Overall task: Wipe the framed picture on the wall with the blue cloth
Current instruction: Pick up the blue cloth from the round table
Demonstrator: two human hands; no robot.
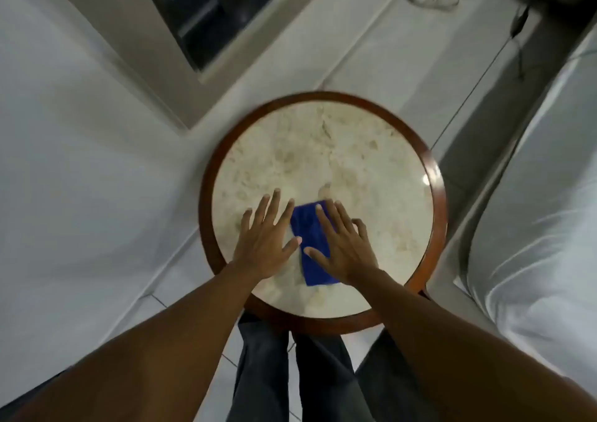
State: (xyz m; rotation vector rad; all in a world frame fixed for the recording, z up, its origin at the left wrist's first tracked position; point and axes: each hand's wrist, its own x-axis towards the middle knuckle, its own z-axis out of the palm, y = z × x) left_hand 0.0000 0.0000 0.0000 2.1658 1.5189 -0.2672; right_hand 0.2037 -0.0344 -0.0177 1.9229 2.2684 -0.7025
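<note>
A folded blue cloth [311, 237] lies flat on a round marble-topped table [355, 169] with a dark wooden rim. My right hand [342, 244] rests flat on the cloth's right side, fingers spread. My left hand [268, 237] lies flat on the tabletop just left of the cloth, its thumb touching the cloth's edge. The framed picture [206, 11], dark with a wide pale frame, hangs on the white wall at the upper left, above the table.
A bed with white sheets [542, 211] runs along the right. A black cable [517, 31] hangs near the wall at the upper right. My legs in dark trousers [290, 373] stand at the table's near edge, on a tiled floor.
</note>
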